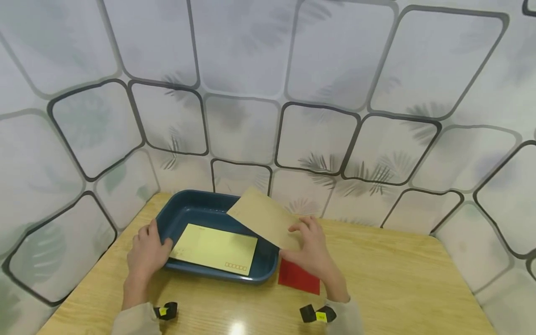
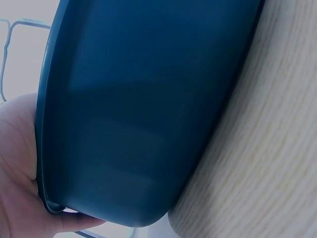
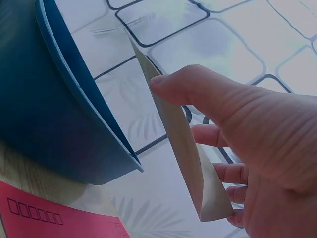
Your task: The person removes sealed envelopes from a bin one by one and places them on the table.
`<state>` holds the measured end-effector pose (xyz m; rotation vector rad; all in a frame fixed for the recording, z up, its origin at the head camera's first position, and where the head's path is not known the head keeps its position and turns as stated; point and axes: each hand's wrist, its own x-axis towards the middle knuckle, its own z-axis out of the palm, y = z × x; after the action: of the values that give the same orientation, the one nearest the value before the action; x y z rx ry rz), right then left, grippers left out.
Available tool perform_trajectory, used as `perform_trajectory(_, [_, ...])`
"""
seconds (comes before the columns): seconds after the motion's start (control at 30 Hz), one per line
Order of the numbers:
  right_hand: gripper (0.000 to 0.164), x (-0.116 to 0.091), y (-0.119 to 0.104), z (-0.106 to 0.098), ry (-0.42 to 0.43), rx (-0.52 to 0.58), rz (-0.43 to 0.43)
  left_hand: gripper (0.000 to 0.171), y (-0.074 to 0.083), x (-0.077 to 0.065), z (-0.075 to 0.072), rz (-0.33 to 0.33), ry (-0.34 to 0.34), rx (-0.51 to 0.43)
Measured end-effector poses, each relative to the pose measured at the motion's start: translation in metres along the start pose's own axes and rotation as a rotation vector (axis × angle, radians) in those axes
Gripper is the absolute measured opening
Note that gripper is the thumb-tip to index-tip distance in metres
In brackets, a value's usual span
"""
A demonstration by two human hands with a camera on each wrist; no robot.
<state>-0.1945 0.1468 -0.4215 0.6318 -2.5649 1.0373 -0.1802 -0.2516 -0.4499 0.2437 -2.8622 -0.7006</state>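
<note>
A dark blue plastic tray (image 1: pixel 192 204) stands on the table, and my left hand (image 1: pixel 146 253) grips its left end, thumb over the rim. Inside it a pale yellow envelope (image 1: pixel 215 246) with a row of small printed boxes lies slanted, its left end near my left thumb. My right hand (image 1: pixel 311 246) pinches a tan paper envelope (image 1: pixel 264 216) between thumb and fingers at its right end. That envelope is raised and tilted over the tray's right side. In the right wrist view it is seen nearly edge-on, bent at the near end.
Partly under my right hand in the head view, a red envelope (image 1: pixel 299 278) lies on the wooden table (image 1: pixel 389 274) beside the tray's right end. A patterned cloth wall (image 1: pixel 318 135) rises behind the table and along its left side.
</note>
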Motion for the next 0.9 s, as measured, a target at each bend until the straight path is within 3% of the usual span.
perform_trajectory(0.27, [0.049, -0.001, -0.002, -0.003, 0.003, 0.019, -0.006, 0.069, 0.001, 0.001, 0.000, -0.005, 0.009, -0.001])
perform_trajectory(0.47, [0.048, -0.003, 0.008, -0.006, 0.038, 0.005, -0.044, 0.070, -0.002, 0.003, 0.002, -0.020, -0.003, 0.006])
perform_trajectory(0.9, [0.048, -0.010, 0.020, -0.023, 0.039, 0.076, 0.021, 0.072, -0.001, 0.001, 0.001, -0.027, -0.025, 0.014])
